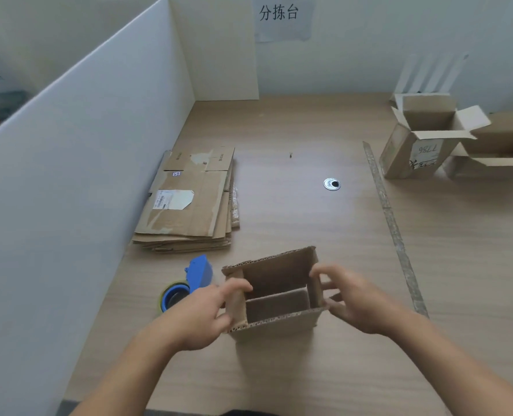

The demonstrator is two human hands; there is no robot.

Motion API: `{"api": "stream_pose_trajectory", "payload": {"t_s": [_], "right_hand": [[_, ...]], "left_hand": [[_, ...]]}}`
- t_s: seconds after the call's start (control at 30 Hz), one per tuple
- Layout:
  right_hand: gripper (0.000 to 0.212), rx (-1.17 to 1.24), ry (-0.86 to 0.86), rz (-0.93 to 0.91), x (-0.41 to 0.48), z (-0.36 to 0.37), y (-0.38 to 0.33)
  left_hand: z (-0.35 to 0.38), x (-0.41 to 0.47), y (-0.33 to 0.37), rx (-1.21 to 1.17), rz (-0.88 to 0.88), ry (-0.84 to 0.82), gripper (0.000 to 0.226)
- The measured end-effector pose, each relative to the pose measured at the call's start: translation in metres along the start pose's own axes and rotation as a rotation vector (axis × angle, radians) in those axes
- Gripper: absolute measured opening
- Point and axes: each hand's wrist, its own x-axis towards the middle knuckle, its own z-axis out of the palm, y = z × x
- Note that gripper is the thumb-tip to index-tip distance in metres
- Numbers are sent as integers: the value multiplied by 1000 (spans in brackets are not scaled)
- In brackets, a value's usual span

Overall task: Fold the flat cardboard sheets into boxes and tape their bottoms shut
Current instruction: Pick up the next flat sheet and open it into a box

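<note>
Left hand (210, 313), right hand (354, 298) grip opened box (276, 292) sides, forearms converging.

Soft, even light fills the room, bright enough that the worktop (279, 223) carries a pale sheen all around the metal grommet (331, 184). Shadows are faint, the deepest lying inside the box (274, 292) on the near side of the grommet. The wide lens bows the white partition (69, 175) far left of the grommet, the right hand (360, 298) looks smeared at its fingertips, and everything else is slightly soft.
</note>
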Motion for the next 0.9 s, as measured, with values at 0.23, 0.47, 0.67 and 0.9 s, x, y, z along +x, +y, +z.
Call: {"api": "stream_pose_trajectory", "payload": {"t_s": [0.23, 0.47, 0.67, 0.9], "right_hand": [[79, 598, 273, 93, -14, 29, 11], [73, 753, 606, 212, 16, 27, -7], [28, 899, 707, 428, 43, 6, -18], [29, 1007, 296, 596, 52, 24, 8]], "left_hand": [[34, -10, -10, -664, 62, 285, 72], [35, 6, 0, -840, -41, 638, 78], [23, 6, 1, -925, 25, 469, 60], [45, 33, -12, -411, -230, 282, 38]]}}
